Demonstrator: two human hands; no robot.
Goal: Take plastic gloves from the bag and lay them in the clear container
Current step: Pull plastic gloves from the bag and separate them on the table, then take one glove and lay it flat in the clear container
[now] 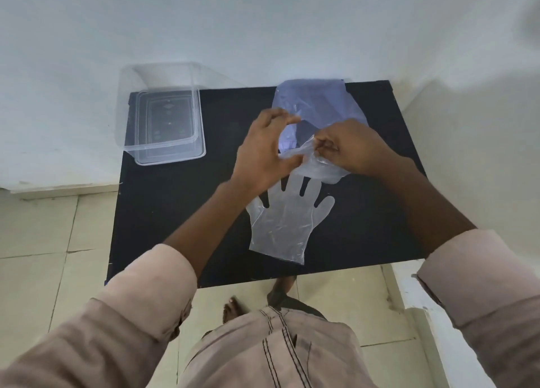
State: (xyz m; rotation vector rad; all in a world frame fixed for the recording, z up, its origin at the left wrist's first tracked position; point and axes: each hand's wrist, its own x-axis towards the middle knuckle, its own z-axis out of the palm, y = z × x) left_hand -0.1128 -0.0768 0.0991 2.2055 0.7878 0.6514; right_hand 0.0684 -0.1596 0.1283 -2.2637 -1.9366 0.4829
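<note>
A bluish plastic bag (315, 101) lies at the back of the black table (181, 212), its mouth toward me. My right hand (353, 148) pinches thin plastic at the bag's mouth; whether that is the bag's edge or a glove I cannot tell. My left hand (263, 156) hovers at the bag's mouth with fingers curled and apart, thumb touching the plastic. One clear plastic glove (287, 224) lies flat on the table in front of the bag, fingers pointing away from me. The clear container (128, 118) stands at the table's back left corner with no glove in it.
A clear lid (201, 151) lies under or beside the container. A white wall rises right behind the table. Tiled floor (43, 227) lies to the left and in front, with my feet near the table's front edge.
</note>
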